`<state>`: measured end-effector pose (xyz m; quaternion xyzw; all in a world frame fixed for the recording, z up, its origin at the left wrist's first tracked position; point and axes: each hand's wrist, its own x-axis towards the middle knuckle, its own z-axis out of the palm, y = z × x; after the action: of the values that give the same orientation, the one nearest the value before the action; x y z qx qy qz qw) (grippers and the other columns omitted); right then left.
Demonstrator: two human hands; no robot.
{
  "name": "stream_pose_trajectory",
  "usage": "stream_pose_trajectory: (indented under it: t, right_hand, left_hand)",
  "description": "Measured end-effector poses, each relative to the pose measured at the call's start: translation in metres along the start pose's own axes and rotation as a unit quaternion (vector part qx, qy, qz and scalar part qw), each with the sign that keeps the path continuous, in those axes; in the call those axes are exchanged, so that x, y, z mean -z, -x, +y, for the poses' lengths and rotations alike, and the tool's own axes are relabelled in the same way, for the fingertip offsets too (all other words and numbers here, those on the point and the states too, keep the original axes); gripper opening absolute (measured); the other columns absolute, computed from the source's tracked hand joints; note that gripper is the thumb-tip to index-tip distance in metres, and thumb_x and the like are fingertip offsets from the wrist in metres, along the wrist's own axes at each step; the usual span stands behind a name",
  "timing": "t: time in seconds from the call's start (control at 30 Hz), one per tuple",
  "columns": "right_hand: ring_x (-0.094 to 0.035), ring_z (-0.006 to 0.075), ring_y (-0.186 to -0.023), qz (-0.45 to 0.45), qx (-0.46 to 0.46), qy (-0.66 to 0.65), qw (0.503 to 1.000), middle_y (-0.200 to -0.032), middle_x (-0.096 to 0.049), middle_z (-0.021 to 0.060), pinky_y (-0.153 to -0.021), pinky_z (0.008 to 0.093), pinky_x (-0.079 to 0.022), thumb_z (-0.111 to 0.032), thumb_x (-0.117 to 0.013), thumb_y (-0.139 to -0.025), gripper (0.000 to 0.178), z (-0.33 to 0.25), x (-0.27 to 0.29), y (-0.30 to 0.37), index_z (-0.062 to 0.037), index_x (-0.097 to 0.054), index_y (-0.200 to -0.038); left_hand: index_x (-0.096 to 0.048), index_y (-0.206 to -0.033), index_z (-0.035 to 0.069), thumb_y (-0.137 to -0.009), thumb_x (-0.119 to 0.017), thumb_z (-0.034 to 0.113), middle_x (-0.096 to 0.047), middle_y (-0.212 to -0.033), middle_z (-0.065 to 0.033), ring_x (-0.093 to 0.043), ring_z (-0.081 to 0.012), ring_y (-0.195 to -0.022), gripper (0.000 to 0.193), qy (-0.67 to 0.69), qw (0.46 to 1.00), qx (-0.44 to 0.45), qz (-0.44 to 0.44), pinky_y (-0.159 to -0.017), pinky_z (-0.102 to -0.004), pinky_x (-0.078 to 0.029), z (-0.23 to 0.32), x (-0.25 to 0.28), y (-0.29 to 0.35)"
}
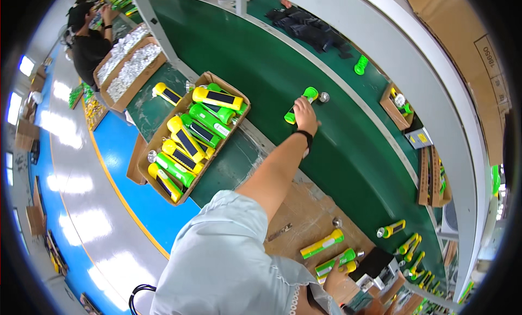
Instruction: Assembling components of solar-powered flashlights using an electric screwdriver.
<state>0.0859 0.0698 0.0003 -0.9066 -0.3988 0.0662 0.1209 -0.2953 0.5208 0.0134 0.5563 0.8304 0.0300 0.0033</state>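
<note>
At 2 o'clock, the left hand (306,115) grasps a green flashlight (310,93) over the green belt (353,146); at 5 o'clock, the right hand (336,281) clasps a green-and-yellow flashlight (343,259); toward 10 o'clock, a cardboard carton (216,153) holds more.

This is a factory floor, an assembly workshop: a long green conveyor belt (348,157) sweeps through the view under a pale metal frame (435,59). Yellow and green flashlights (395,228) lie along it in numbers, and more of the same kind fill a cardboard box (215,156) beside the line. Small silvery parts (136,67) are heaped in large open cartons (138,83), near which a co-worker (89,54) is busy. The glossy blue and grey floor (117,146) carries a painted yellow line (136,217), with further goods stacked beyond
</note>
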Motion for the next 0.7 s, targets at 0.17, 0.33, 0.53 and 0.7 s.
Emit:
stream_pose_trajectory:
  t: [0.17,0.33,0.53,0.7]
  right_hand:
    - [-0.054,0.0418,-0.094,-0.017,-0.034,-0.001,0.999,-0.104,-0.055,0.0298,-0.080,0.0482,-0.045,-0.041,-0.062,-0.083,0.048,-0.021,0.011,0.007,0.0036,-0.060,-0.100]
    - [-0.056,0.0414,-0.091,-0.018,-0.063,0.045,0.997,-0.103,-0.056,0.0298,-0.078,0.0475,-0.047,-0.040,-0.060,-0.085,0.046,-0.029,0.027,0.005,0.0016,-0.061,-0.103]
    - [-0.056,0.0415,-0.091,-0.023,-0.007,0.038,0.999,-0.103,-0.056,0.0299,-0.078,0.0473,-0.047,-0.040,-0.059,-0.085,0.047,-0.034,-0.009,-0.016,0.0016,-0.062,-0.105]
    - [-0.055,0.0415,-0.096,0.032,-0.010,0.081,0.996,-0.106,-0.055,0.0298,-0.082,0.0467,-0.046,-0.038,-0.057,-0.086,0.046,-0.029,-0.003,-0.022,0.0019,-0.061,-0.109]
  left_hand:
    - [-0.067,-0.082,0.000,-0.076,-0.062,0.051,-0.067,-0.080,-0.0164,-0.066,-0.0292,-0.079,0.051,0.249,0.961,0.012,-0.119,-0.069,-0.0400,-0.052,-0.121,0.027,-0.063]
    - [-0.071,-0.082,0.005,-0.079,-0.053,0.063,-0.066,-0.079,-0.0176,-0.062,-0.0306,-0.085,0.060,0.156,0.975,0.126,0.098,-0.076,-0.0401,-0.049,-0.287,0.128,-0.045]
    - [-0.061,-0.117,0.004,-0.078,-0.053,0.065,-0.059,-0.121,-0.0139,-0.054,-0.0283,-0.109,0.073,0.521,0.723,0.430,0.147,-0.095,-0.0348,-0.038,-0.632,0.024,-0.058]
    - [-0.060,-0.116,-0.001,-0.066,-0.067,0.063,-0.058,-0.121,-0.0175,-0.053,-0.0285,-0.114,0.081,0.408,0.830,0.380,-0.019,-0.097,-0.0347,-0.037,-0.601,-0.033,-0.107]
